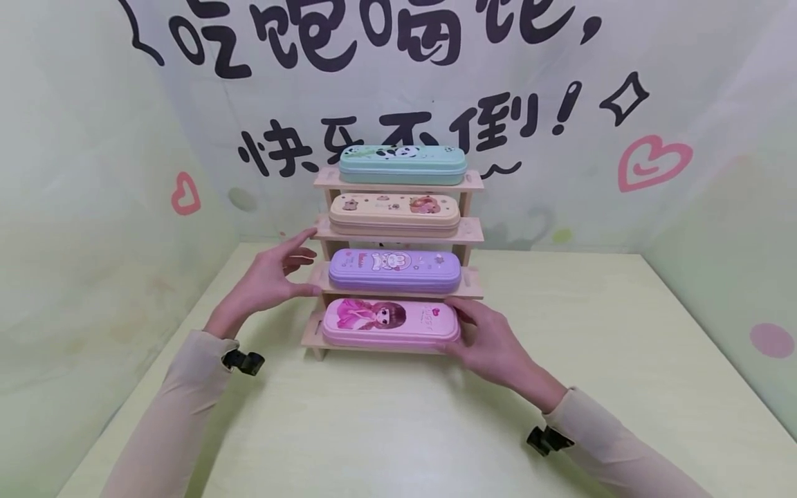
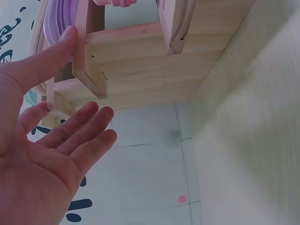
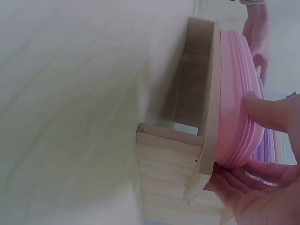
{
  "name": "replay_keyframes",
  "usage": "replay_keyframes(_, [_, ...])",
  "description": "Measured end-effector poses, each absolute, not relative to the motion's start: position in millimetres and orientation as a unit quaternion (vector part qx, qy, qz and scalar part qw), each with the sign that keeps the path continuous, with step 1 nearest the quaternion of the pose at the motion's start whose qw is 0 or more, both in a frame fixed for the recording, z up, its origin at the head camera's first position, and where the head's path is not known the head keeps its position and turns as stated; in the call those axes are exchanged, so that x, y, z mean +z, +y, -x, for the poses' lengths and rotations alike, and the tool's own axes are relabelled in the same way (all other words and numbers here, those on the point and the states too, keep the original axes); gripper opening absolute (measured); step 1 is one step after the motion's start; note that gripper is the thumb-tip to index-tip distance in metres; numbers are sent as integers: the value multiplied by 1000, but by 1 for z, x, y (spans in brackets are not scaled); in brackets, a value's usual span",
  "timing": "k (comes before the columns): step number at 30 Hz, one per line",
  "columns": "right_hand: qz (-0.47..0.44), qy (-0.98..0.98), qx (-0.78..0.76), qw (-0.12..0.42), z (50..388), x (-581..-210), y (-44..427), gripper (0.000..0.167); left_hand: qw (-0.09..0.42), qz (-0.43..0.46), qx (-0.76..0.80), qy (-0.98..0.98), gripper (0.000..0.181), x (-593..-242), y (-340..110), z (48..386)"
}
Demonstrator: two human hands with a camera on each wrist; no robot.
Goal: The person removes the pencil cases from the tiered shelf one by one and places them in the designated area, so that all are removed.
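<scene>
A wooden stepped rack (image 1: 472,285) carries pencil cases, one per step. The pink pencil case (image 1: 373,325) with a doll picture lies on the lowest step. Above it are a purple case (image 1: 395,271), a cream case (image 1: 395,216) and, on top, a mint case (image 1: 403,166) with pandas. My right hand (image 1: 488,342) grips the pink case's right end, thumb on the front side and fingers behind, as the right wrist view confirms. At the rack's left side my left hand (image 1: 268,277) touches the step edges with thumb and index finger, its other fingers loosely bent and holding nothing.
The rack stands on a pale wood-grain table (image 1: 386,422). Behind it hangs a white backdrop (image 1: 548,194) with large black characters and pink hearts. Side panels (image 1: 735,277) border the table left and right.
</scene>
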State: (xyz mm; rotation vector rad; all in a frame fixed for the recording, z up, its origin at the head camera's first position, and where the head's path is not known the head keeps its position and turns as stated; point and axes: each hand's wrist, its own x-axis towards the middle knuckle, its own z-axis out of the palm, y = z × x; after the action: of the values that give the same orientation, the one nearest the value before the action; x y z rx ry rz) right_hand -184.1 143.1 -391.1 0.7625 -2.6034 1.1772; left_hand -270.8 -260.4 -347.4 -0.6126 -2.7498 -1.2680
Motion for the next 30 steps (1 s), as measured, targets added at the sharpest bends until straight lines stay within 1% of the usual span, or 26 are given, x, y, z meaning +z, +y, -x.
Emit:
replay_keyframes(5, [-250,-887,381,68,183,-388,147,70,13,196,-428,-882,112,-348,-261,271])
replay_keyframes(12, [-238,-894,379,30,189,-385,144,76,10,194,-440,-877,112,-349,-263,272])
replay_keyframes(19, [-241,-887,394,23,190,-384,145,76,5,190,-446,-874,112,-352,-263,272])
replay_keyframes(26, [-231,-896,378,-4,190,-379,147,83,7,186,-445,-876,112,-351,-262,272])
replay_keyframes(30, [-231,-899,371,-7,192,-378,146,83,8,185,-444,-877,111,-351,-263,273])
